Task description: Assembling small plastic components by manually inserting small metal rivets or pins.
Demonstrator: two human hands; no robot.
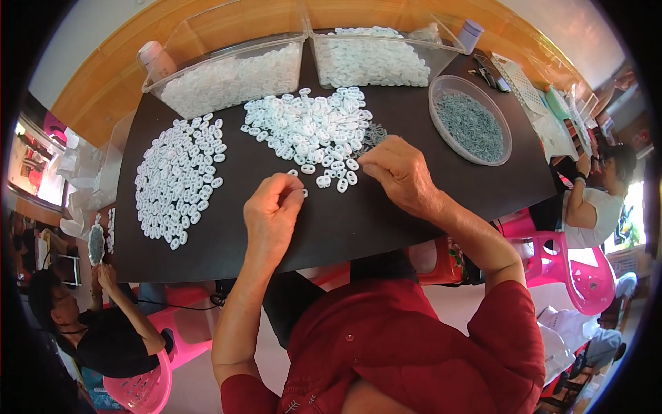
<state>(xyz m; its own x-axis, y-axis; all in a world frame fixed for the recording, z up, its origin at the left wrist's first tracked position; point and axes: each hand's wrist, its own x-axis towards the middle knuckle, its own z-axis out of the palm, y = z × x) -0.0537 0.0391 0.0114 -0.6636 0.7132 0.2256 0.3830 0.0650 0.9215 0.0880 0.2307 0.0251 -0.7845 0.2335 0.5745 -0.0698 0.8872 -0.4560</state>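
My left hand [271, 210] is closed in a pinch low over the dark table, with a small white oval two-holed piece [305, 193] showing at its fingertips. To its right, my right hand [401, 172] is also pinched, beside a small heap of grey metal pins or screws [374, 134]. What its fingers hold is too small to make out. Just beyond both hands lies a heap of loose white oval pieces [310, 124], a few of them scattered toward me. Another spread of these pieces [176, 179] covers the table's left side.
Two clear plastic bins [234, 47] of white pieces stand along the back. A round clear tub [509, 148] holds many grey pins or screws at the right. A pink bottle [157, 58] and a purple bottle [470, 36] stand behind. One person sits on either side.
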